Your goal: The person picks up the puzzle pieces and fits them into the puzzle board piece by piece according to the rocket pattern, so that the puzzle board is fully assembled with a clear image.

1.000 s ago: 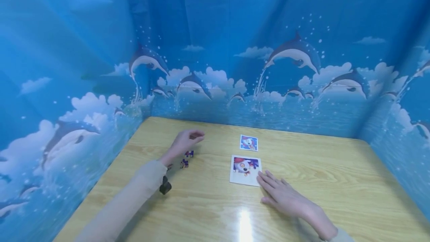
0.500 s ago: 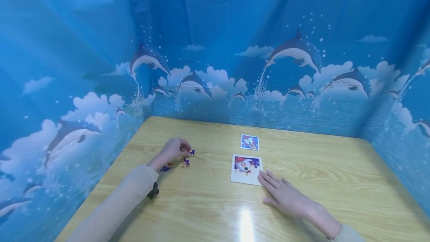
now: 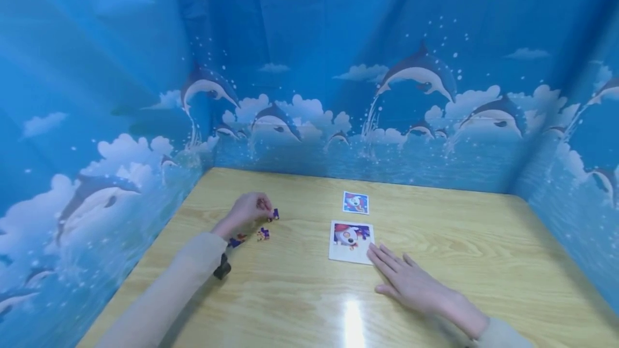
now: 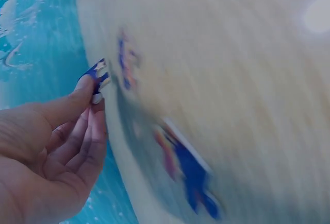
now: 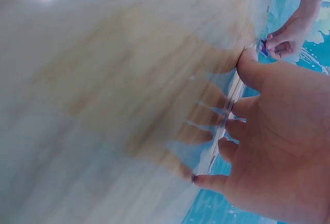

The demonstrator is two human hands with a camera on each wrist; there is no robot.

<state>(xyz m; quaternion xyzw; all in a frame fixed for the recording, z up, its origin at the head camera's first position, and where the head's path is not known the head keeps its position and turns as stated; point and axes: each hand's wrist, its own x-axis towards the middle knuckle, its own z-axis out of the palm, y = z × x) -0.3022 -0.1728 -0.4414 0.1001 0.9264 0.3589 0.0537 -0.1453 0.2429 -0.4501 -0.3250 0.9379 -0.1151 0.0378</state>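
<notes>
My left hand (image 3: 245,210) pinches a dark blue jigsaw piece (image 4: 97,74) between thumb and fingers, just over the left part of the table. Nearby lie a blue and orange piece (image 3: 263,234) and another blue and red piece (image 4: 193,172), which sits closest to the wrist. A pale square puzzle board (image 3: 352,255) lies at the middle; its upper part is filled with a picture of a white character in a red hat, its lower part bare. With fingers straight, my right hand (image 3: 413,284) rests flat, fingertips touching the board's right edge.
A small picture card (image 3: 355,203) with a similar character lies behind the board. Blue curtains (image 3: 309,79) printed with dolphins stand along the back and sides of the wooden table (image 3: 459,240).
My left hand came back toward the loose pieces, took hold of one and now lifts it slightly. The right hand stays by the board throughout.
</notes>
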